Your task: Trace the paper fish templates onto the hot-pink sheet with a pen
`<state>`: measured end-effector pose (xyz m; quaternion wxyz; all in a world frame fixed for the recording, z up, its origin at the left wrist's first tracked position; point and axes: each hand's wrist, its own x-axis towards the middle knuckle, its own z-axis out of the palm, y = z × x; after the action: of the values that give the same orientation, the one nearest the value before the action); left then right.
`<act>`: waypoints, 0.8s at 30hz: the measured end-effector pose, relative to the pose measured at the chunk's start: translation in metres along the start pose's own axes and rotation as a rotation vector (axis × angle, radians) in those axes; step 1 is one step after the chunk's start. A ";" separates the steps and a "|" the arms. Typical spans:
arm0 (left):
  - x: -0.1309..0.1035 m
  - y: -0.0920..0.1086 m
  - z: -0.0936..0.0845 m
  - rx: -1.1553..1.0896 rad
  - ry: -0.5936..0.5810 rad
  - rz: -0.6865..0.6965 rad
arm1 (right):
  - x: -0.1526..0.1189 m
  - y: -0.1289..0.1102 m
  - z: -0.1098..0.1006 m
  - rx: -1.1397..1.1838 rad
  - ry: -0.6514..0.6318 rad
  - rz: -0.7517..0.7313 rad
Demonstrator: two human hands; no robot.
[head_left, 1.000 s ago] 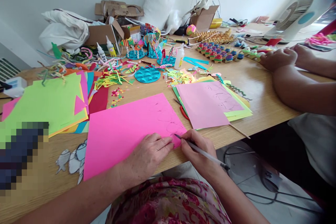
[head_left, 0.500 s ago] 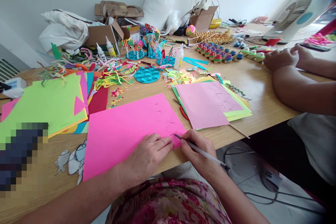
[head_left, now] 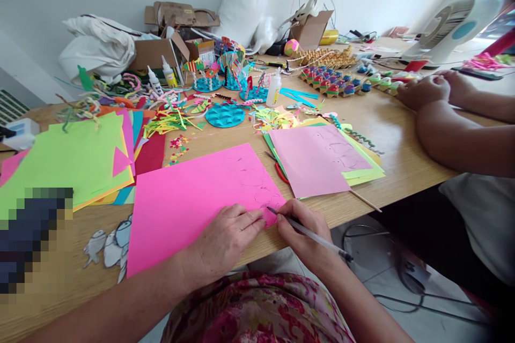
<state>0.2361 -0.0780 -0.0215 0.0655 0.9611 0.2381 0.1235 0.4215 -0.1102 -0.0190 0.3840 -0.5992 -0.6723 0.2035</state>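
A bright pink sheet (head_left: 181, 198) lies on the table at the front, with thin dark drawn lines near its right edge. My left hand (head_left: 229, 233) rests flat on its lower right part, fingers stretched out. Close beside it, my right hand (head_left: 303, 228) grips a pen (head_left: 317, 237), whose dark tip touches the sheet near the drawn lines. Just behind, a pale pink sheet (head_left: 306, 163) with drawn outlines covers green and yellow sheets. Red-handled scissors (head_left: 280, 172) are partly under that stack. Fish-shaped cutouts (head_left: 112, 246) lie left of the bright pink sheet.
Green sheets (head_left: 76, 155) are stacked at the left. Paper scraps, a blue disc (head_left: 225, 115), a glue bottle (head_left: 273, 88) and painted egg cartons (head_left: 333, 83) stand farther back. Another person's arms (head_left: 454, 112) rest on the table at the right, near a fan (head_left: 454, 24).
The other person's hands have shifted slightly to the left. My hands and the pen have hardly moved.
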 end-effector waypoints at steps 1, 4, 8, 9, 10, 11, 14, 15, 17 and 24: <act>0.000 0.000 0.000 0.000 0.003 0.001 | 0.000 0.000 0.000 -0.004 -0.001 0.001; 0.000 0.000 0.000 -0.005 0.007 0.003 | 0.000 0.000 -0.001 -0.017 0.010 0.019; 0.000 0.001 -0.001 -0.017 0.006 -0.001 | 0.000 0.001 0.000 -0.006 0.016 0.028; 0.000 0.001 -0.001 -0.020 0.007 -0.003 | 0.000 0.001 0.000 -0.002 0.009 0.025; 0.000 0.001 -0.001 -0.023 0.009 -0.003 | 0.000 0.001 -0.001 0.001 0.002 0.022; 0.000 0.001 -0.001 -0.027 0.010 -0.002 | 0.000 0.001 -0.001 0.000 -0.005 0.017; -0.001 0.000 -0.001 -0.028 0.012 -0.002 | 0.000 0.001 -0.001 -0.013 -0.003 0.015; -0.001 0.000 -0.001 -0.025 0.011 -0.003 | 0.000 0.001 -0.001 -0.019 0.003 0.020; 0.000 0.000 -0.002 -0.017 0.008 -0.003 | 0.000 0.000 -0.001 -0.026 0.018 0.022; 0.001 0.000 -0.002 -0.003 -0.002 -0.003 | 0.000 0.000 -0.001 -0.011 0.005 0.022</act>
<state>0.2362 -0.0779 -0.0195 0.0672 0.9608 0.2391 0.1227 0.4223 -0.1107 -0.0186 0.3802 -0.6093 -0.6657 0.2025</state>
